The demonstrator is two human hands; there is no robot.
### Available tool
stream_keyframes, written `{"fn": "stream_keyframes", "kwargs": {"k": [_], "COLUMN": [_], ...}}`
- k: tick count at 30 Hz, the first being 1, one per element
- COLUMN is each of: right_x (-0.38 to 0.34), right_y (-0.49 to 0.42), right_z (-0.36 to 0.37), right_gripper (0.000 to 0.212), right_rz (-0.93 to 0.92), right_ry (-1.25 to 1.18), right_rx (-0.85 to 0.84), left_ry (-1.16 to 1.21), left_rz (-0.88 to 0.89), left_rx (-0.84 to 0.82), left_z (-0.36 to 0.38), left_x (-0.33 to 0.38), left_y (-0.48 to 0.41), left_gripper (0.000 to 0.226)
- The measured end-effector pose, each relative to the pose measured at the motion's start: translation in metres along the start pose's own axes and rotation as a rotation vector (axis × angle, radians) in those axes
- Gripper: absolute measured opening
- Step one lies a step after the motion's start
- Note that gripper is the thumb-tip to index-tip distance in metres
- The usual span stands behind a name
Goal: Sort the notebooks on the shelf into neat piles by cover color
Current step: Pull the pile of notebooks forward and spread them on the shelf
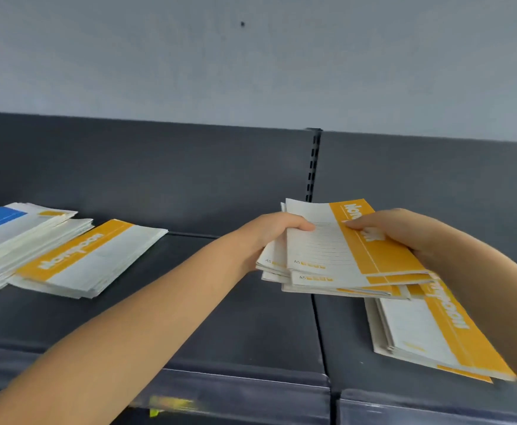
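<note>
The left hand [269, 237] grips the left edge of a fanned bundle of yellow notebooks [327, 256], thumb on the top cover and fingers underneath. The right hand [404, 231] holds the bundle's right side, its fingers curled over the yellow band; its thumb is hidden. The bundle is slightly tilted above the shelf [220, 317], over the seam between its two sections, and its covers are slid out of line with each other.

Just below the bundle, towards the shelf's front right, lies a second yellow stack [419, 332], partly covered by the right forearm. Well apart, at the shelf's left end, a yellow pile [91, 259] lies flat near the back. Beside it, touching or overlapping it, is a looser heap [14, 231] with a blue cover on top, cut off by the picture's left edge.

A dark back panel [159, 167] stands behind the shelf, split by a slotted upright [312, 167], with a pale wall [251, 56] above. Along the shelf's front edge runs a clear label rail [235, 391] holding a blurred yellow tag [171, 404].
</note>
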State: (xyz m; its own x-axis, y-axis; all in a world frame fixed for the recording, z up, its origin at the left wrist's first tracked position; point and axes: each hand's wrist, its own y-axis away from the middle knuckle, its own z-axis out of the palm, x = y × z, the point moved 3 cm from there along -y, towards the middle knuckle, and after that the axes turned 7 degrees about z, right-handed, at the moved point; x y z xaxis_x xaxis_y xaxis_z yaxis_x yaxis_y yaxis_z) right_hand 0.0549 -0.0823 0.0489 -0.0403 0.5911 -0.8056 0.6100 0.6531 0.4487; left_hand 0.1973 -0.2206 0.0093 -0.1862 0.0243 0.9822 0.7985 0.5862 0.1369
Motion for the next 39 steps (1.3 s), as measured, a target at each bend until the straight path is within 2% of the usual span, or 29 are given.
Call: {"fn": "stream_keyframes", "kwargs": {"k": [3,6,11,13,16,19,21,24,26,31,34,39], "right_x": [-0.027,-0.054,-0.109,-0.13,-0.154,-0.162,-0.159,-0.153,-0.151,-0.143,-0.133,-0.098], "right_y": [-0.003,-0.008,-0.017,-0.021,-0.02,-0.025,-0.028,-0.031,-0.03,-0.025,-0.017,0.002], "right_z": [0.079,0.171,0.315,0.359,0.41,0.444,0.461,0.477,0.479,0.446,0.403,0.306], "right_gripper": [0.03,0.036,0.053,0.051,0.043,0.044,0.036,0.026,0.044,0.057,0.06,0.057], "right_rz": [-0.002,-0.003,-0.059,-0.086,-0.125,-0.136,-0.165,-0.24,-0.271,-0.354,-0.325,-0.264], "right_ry": [-0.066,-0.08,-0.049,-0.037,0.006,0.046,0.135,0.431,0.588,0.661,0.734,0.794], "right_rx": [-0.092,-0.142,-0.112,-0.113,-0.077,0.034,0.106,0.195,0.266,0.429,0.493,0.643], "left_ry": [-0.061,-0.084,-0.17,-0.246,-0.388,-0.545,-0.708,-0.875,-0.968,-1.157,-1.181,-1.431], "left_rz": [-0.001,0.008,0.077,0.106,0.142,0.188,0.206,0.223,0.237,0.377,0.428,0.589], "left_rx": [0.059,0.1,0.169,0.207,0.215,0.183,0.185,0.142,0.108,0.057,0.035,0.068], "left_z": [-0.084,-0.177,-0.321,-0.366,-0.414,-0.44,-0.452,-0.46,-0.459,-0.43,-0.398,-0.308], "left_x": [-0.017,-0.034,-0.054,-0.059,-0.066,-0.076,-0.085,-0.094,-0.095,-0.08,-0.065,-0.041], "left_y": [0.026,0.059,0.097,0.102,0.104,0.103,0.099,0.092,0.091,0.086,0.08,0.062], "left_gripper": [0.03,0.031,0.017,0.022,0.037,0.018,0.022,0.04,0.061,0.057,0.061,0.065]}}
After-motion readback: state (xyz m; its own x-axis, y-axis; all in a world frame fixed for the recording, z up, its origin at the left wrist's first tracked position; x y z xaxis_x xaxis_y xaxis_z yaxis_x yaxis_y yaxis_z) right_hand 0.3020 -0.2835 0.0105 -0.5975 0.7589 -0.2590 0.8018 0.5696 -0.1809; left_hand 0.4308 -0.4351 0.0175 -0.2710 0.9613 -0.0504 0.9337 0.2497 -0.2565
